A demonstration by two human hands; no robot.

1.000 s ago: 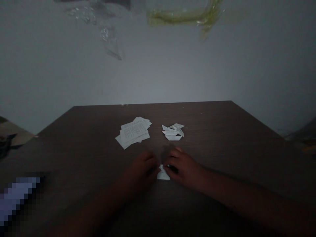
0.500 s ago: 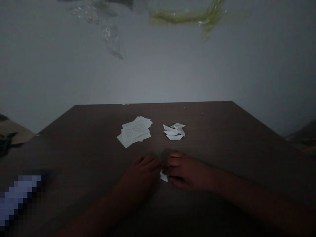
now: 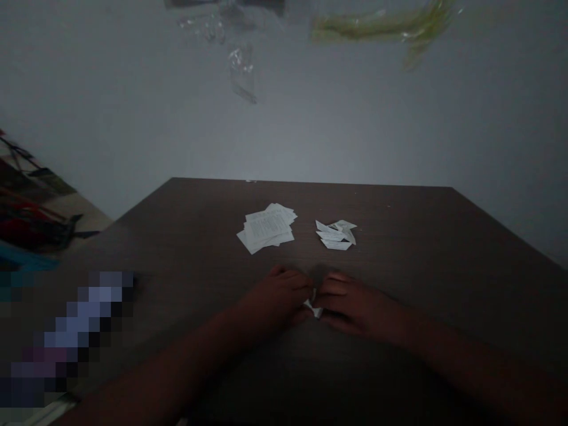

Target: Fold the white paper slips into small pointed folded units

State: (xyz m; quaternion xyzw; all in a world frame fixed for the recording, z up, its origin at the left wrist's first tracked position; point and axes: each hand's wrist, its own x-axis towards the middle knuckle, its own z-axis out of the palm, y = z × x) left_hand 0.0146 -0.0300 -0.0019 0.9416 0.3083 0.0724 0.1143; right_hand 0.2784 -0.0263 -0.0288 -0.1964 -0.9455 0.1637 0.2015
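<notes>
While left hand [image 3: 279, 296] and right hand [image 3: 355, 302] pinch scrap [image 3: 314, 309] on table [image 3: 444, 248]: few folded pieces [image 3: 336, 234] done, stack [image 3: 267, 228] unfolded.

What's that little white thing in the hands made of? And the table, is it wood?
The little white piece pinched between the left hand and right hand looks like thin matte paper: it has sharp, folded-looking edges, like the printed slips farther back. The table looks like dark wood or wood-look laminate, with faint grain lines; dim light leaves that open.
</notes>
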